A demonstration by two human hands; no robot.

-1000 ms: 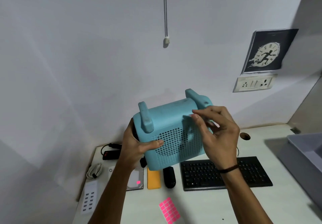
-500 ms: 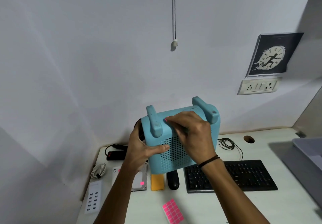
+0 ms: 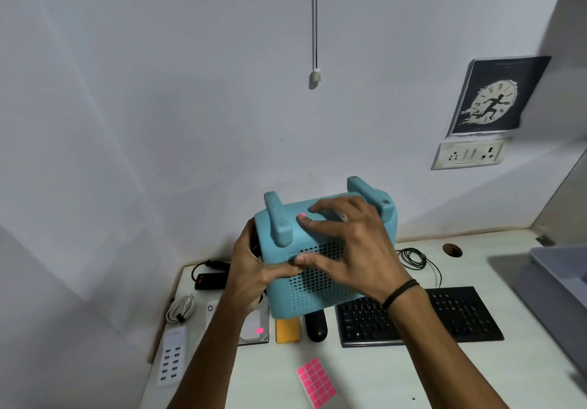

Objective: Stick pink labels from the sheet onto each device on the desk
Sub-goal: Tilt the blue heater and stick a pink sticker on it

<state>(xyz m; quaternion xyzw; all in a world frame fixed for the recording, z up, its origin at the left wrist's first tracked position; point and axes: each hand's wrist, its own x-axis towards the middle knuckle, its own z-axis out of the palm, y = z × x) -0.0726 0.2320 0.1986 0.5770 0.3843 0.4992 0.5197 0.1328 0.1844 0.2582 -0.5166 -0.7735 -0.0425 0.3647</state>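
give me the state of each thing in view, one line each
blue device: lifted off the desk, tilted
left hand: grips the blue device's side
right hand: fingers pressing a pink label onto the blue device
label sheet: flat on the desk, partly used
hard drive: labelled
keyboard: no label visible

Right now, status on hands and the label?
Left hand grips blue speaker, held above desk. Right hand presses pink label onto its top. Label sheet lies on desk. Nothing in the way.
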